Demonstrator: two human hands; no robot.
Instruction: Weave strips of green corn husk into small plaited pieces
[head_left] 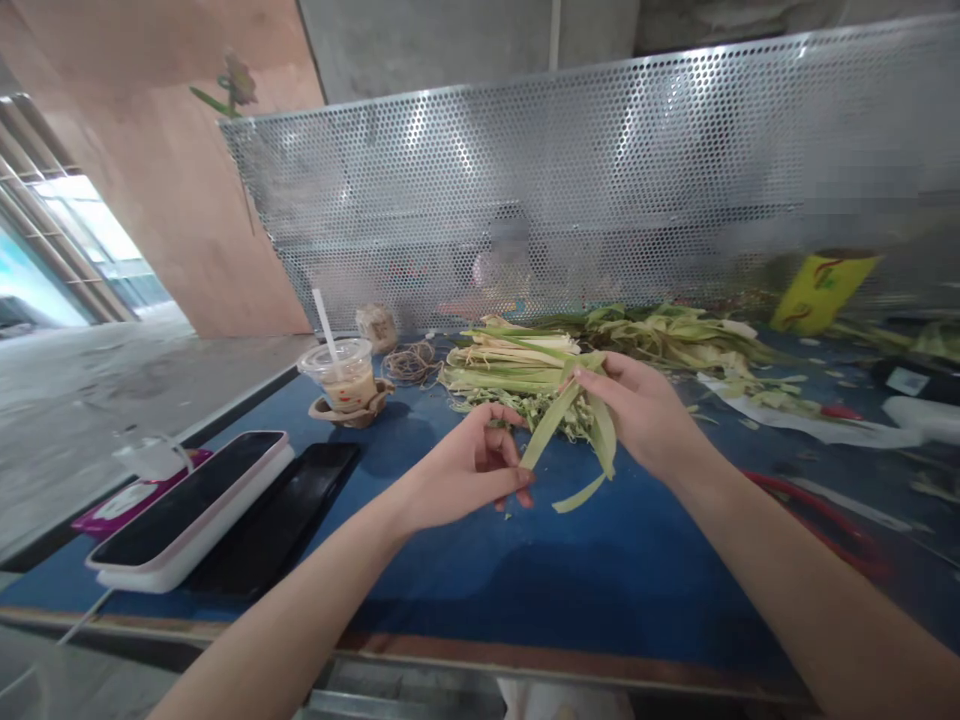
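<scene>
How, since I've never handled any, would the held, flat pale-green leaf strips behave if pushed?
The flat pale-green leaf strips are probably floppy, drooping below the right hand. They look thin, so likely light. Pushing would probably bend them: one loose end curves.

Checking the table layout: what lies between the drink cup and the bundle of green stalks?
A coil of brownish cord lies between the cup and stalks, in the head view.

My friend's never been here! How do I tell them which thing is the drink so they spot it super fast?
Find the blue table and look toward its left side. Past the flat black device, left of the tangled twine, a see-through cup sits in a brown holder. Unlike its neighbours, it has a white straw poking up.
</scene>
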